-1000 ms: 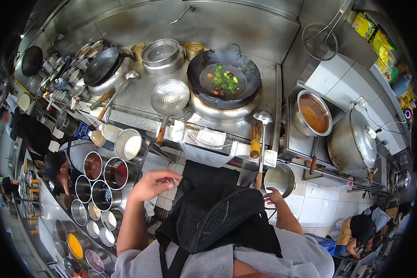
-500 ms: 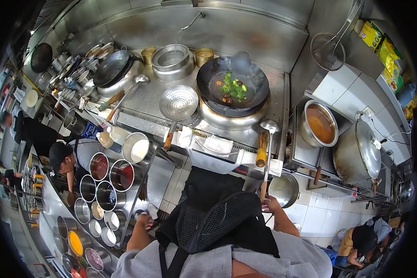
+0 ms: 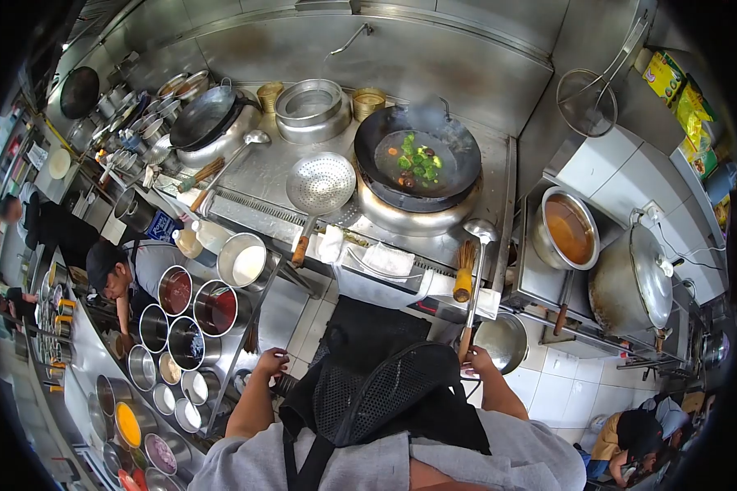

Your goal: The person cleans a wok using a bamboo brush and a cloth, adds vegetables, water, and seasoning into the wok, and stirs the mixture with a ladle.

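Note:
My right hand (image 3: 477, 360) grips the wooden handle end of a long ladle (image 3: 475, 278), whose metal bowl rests on the stove edge. Beside the ladle lies a bamboo brush (image 3: 463, 274) with a yellow binding. In front of me, a black wok (image 3: 457, 168) on the burner holds broccoli (image 3: 420, 164) with orange and dark pieces in liquid. My left hand (image 3: 272, 361) is empty, its fingers loosely bent and apart, near the side counter. A perforated strainer (image 3: 321, 183) with a wooden handle lies on the stove, left of the wok.
Several metal pots of sauces and ingredients stand at left, including a red sauce pot (image 3: 215, 308). At right are a bowl of brown liquid (image 3: 569, 231) and a large lidded pot (image 3: 629, 278). A co-worker (image 3: 110, 270) leans over the left counter; others are at lower right.
My left hand has moved forward and slightly right, away from the counter's lower side. My right hand stays at the ladle handle. The grey blur over the wok's back rim has faded.

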The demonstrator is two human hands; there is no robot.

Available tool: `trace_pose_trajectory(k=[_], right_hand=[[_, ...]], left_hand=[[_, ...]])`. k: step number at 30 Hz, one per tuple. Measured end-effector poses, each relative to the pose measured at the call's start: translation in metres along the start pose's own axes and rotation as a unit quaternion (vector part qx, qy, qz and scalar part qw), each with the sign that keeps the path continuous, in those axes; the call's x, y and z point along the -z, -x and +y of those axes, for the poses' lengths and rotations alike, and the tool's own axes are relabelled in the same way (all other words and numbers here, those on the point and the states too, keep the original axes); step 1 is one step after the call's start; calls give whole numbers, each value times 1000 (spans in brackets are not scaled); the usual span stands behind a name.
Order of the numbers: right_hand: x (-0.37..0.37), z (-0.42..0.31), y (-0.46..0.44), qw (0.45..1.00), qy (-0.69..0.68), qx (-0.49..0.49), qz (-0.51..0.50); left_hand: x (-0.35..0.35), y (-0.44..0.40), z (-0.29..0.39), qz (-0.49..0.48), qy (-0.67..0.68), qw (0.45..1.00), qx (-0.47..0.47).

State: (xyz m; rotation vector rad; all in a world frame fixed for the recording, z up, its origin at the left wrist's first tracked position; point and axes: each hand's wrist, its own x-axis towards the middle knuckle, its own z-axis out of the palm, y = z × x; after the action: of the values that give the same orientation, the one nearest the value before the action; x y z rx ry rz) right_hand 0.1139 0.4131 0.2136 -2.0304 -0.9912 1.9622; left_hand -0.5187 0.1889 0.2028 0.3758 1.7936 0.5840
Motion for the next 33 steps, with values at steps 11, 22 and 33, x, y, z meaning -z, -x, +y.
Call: trace_pose_trajectory(k=[11,22,33], right_hand=[[16,35,9,999,4,-34,-7],[12,58,24,999,5,-49,3],[18,75,31,1000,-21,-19,2]], left_hand=[[-6,-3,7,-16,-15,999,32],[-24,2,8,-16,-62,997,32],[-43,15,8,-39,-126,990,44]])
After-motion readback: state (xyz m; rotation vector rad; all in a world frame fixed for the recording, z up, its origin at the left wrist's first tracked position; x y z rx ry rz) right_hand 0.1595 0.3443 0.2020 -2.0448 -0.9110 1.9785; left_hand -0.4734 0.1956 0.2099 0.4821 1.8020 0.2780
